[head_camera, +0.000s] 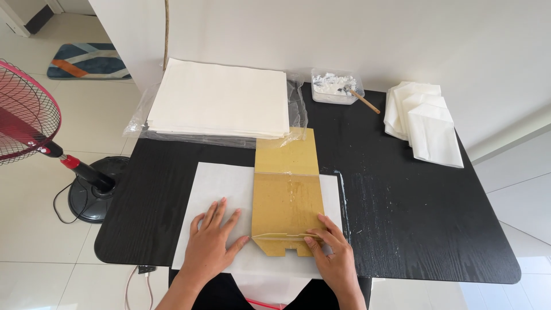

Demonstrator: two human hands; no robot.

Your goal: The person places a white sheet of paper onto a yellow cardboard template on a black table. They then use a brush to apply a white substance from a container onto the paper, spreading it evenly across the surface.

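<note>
A black wood-grain table (pixel 425 218) fills the view, with a red floor fan (pixel 26 117) beside its left edge. At the back, a stack of white paper sheets (pixel 221 97) is laid on clear plastic wrap, a clear tub of white paste (pixel 334 86) with a stick in it is set just beside the stack, and folded white paper bags (pixel 427 120) are piled to the right. One white sheet (pixel 215 183) is spread at the near edge, and a brown cardboard template (pixel 285 198) is laid on it, its long axis running away from the person, its notched end pointing toward them. The step in hand is judged to be folding the sheet around the template; a firm crease along the card's edge seems called for next. The left hand (pixel 211 247) is pressed flat on the sheet, fingers spread and gripping nothing. The right hand (pixel 333 252) is set at the template's near right corner, fingertips pressing on paper and card, not clenched.
</note>
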